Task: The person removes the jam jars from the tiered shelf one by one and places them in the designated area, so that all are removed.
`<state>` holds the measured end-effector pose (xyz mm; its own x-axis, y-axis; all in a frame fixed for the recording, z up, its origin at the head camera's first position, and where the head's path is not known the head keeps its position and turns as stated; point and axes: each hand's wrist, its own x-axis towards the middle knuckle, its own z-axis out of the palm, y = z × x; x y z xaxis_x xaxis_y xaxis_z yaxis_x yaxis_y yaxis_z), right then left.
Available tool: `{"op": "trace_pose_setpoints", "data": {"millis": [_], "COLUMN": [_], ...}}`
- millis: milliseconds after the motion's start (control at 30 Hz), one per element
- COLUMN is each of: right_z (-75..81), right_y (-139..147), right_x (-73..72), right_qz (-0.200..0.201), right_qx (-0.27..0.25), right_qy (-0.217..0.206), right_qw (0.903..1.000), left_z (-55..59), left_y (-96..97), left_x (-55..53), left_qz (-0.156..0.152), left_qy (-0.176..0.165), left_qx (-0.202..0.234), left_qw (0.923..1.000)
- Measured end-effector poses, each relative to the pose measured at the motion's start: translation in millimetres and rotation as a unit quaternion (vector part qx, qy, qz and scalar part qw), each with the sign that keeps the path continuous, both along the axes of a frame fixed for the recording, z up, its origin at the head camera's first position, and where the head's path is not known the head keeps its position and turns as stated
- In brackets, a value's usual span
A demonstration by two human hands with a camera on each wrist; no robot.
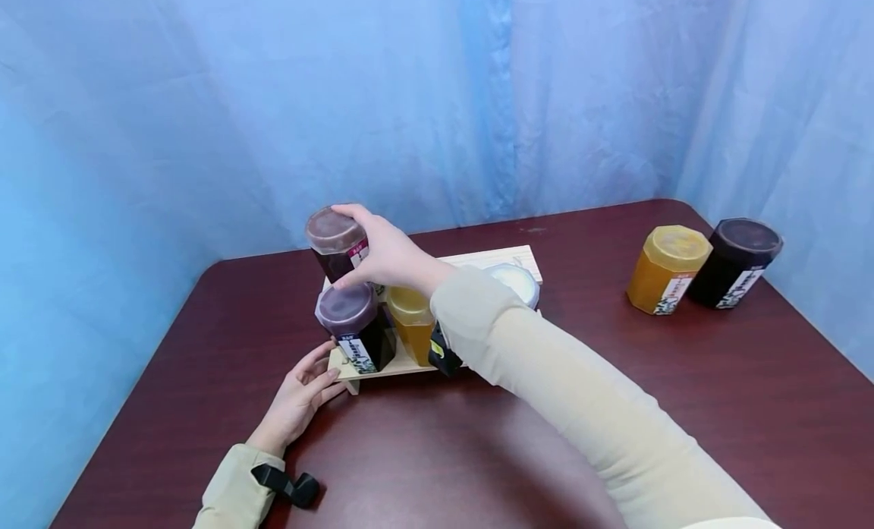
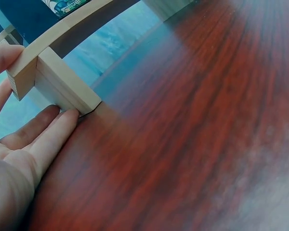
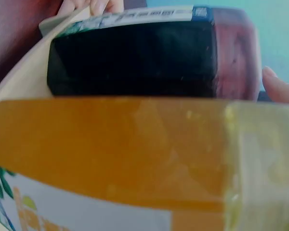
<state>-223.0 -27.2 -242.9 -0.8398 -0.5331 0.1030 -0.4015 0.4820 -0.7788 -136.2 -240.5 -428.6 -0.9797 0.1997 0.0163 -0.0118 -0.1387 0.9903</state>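
Note:
My right hand (image 1: 392,252) grips a dark jar with a brownish lid (image 1: 333,231) at the back left of a small wooden rack (image 1: 529,257). Thumb and fingers spread across the jar's top; its base is hidden. At the rack's left end, my left hand (image 1: 293,404) holds the board's corner, and in the left wrist view its lower fingers (image 2: 62,125) touch the rack's leg (image 2: 62,82). A dark jar with a purple lid (image 1: 347,305) stands on the front step. Beside it is a yellow jar (image 3: 111,149), partly behind my right forearm in the head view.
A white-lidded jar (image 1: 515,280) on the rack is partly covered by my right sleeve (image 1: 580,385). On the table's right stand another yellow jar (image 1: 662,271) and another dark jar (image 1: 730,263). Blue curtains (image 1: 410,96) hang behind the dark red table (image 1: 423,453).

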Motion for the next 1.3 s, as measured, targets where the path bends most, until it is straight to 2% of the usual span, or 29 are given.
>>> {"op": "trace_pose_setpoints", "data": {"millis": [167,433,1000,1300], "right_z": [-6.2,-11.3,-19.0,-18.7], "right_y": [-5,-7,-11,-8], "right_x": [-0.5,-4.0,-4.0,-1.2], "right_qz": [-0.006,-0.021,-0.054,-0.085], "right_qx": [-0.014,-0.025,-0.045,-0.063], "right_qy": [-0.005,0.015,0.047,0.065], "right_qw": [0.9999,0.9994,0.9964,0.9922], "left_z": [-2.9,-3.6,-5.7,-1.5], "left_y": [-3.9,-2.3,-2.7,0.2], "left_x": [2.1,0.9,0.6,0.7], "left_qz": [-0.008,-0.017,-0.011,-0.010], "left_qy": [0.000,0.012,0.012,0.011], "left_qx": [-0.003,0.009,0.016,0.019], "left_qw": [1.0000,0.9997,0.9997,0.9997]}}
